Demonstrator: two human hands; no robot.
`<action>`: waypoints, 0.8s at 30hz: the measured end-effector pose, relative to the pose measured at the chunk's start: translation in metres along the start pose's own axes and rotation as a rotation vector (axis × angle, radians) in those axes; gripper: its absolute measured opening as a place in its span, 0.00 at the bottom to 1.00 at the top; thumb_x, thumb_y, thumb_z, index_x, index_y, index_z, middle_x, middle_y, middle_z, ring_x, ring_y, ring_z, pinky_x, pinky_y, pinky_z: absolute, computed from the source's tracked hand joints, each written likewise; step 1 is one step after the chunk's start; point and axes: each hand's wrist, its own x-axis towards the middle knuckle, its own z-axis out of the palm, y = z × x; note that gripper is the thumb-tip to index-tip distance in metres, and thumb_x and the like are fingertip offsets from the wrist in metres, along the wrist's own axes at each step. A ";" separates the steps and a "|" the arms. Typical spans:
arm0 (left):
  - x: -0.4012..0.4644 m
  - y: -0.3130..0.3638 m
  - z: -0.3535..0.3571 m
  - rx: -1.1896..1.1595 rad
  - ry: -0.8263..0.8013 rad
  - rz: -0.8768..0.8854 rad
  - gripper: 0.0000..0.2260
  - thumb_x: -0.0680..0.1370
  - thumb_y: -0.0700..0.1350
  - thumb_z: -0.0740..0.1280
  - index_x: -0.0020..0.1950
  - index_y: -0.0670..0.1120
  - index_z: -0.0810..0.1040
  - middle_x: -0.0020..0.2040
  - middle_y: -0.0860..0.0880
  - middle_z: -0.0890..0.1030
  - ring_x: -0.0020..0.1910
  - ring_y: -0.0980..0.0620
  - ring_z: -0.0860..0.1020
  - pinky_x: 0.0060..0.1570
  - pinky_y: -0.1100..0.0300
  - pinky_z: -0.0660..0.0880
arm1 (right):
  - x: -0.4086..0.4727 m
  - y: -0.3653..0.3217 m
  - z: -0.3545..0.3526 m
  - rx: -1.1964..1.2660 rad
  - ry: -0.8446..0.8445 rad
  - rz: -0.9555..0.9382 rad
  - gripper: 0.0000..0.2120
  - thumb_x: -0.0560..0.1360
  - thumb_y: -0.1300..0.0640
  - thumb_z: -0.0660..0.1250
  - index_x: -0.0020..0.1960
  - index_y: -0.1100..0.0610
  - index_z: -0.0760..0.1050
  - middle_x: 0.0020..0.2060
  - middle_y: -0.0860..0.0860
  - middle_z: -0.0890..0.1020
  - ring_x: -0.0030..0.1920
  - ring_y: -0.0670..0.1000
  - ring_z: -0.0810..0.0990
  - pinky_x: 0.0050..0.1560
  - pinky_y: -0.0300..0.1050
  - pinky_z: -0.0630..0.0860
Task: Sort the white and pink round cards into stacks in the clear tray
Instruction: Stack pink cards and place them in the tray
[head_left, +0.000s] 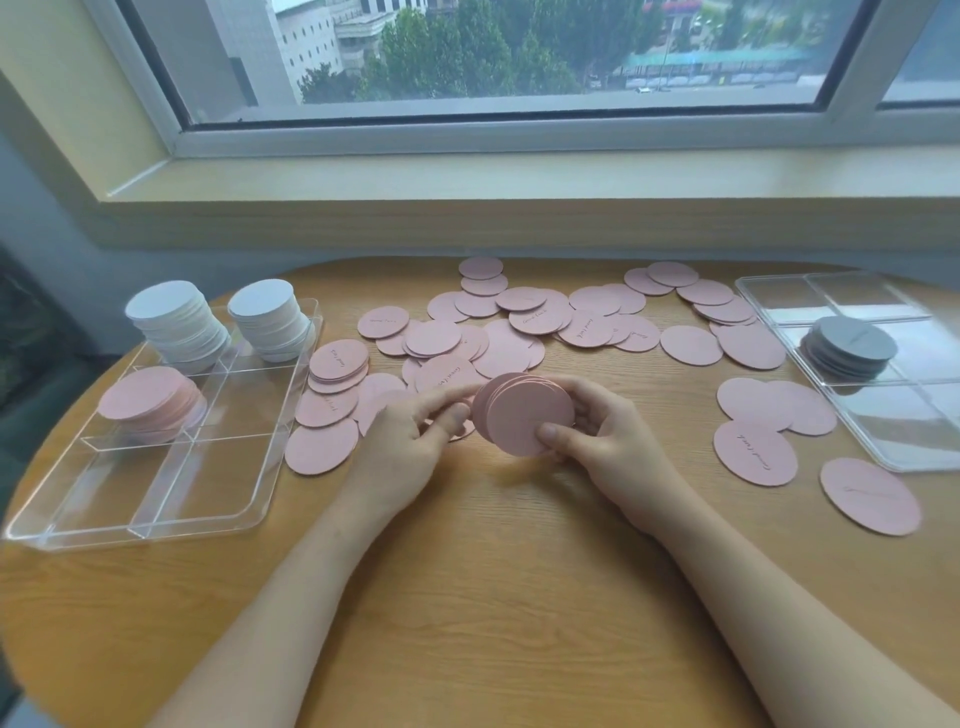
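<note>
Both hands hold a small stack of pink round cards (524, 415) upright above the table's middle. My right hand (597, 441) grips it from the right, thumb on the front card. My left hand (415, 431) pinches its left edge. Several loose pink cards (498, 332) lie scattered across the far half of the table. The clear tray (208, 499) on the left carries two white card stacks (176, 327) (270, 322) in its far compartments and a pink stack (150, 405) in the middle-left one.
A second clear tray (893, 436) at the right holds a stack of grey round cards (852, 348). More pink cards (867, 501) lie near the right edge. The round wooden table (493, 597) sits under a window sill.
</note>
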 end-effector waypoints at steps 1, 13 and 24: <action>-0.001 -0.002 -0.005 0.087 0.039 0.031 0.12 0.82 0.44 0.67 0.63 0.56 0.82 0.46 0.60 0.84 0.44 0.61 0.78 0.48 0.67 0.73 | 0.000 0.000 0.000 0.003 0.006 0.005 0.19 0.75 0.73 0.68 0.64 0.59 0.76 0.52 0.51 0.85 0.51 0.45 0.82 0.46 0.36 0.76; -0.002 -0.028 -0.035 0.716 0.122 -0.116 0.22 0.80 0.46 0.69 0.75 0.52 0.73 0.72 0.53 0.74 0.70 0.46 0.68 0.70 0.51 0.58 | 0.000 0.001 -0.002 -0.003 0.024 0.027 0.19 0.76 0.71 0.69 0.64 0.57 0.77 0.49 0.49 0.85 0.46 0.46 0.81 0.44 0.45 0.76; -0.005 -0.022 -0.041 0.292 0.393 -0.077 0.12 0.75 0.38 0.75 0.52 0.53 0.80 0.46 0.55 0.75 0.42 0.58 0.70 0.46 0.71 0.67 | 0.000 0.003 -0.001 -0.023 0.012 0.024 0.19 0.75 0.70 0.70 0.62 0.54 0.78 0.50 0.53 0.84 0.43 0.49 0.79 0.43 0.51 0.76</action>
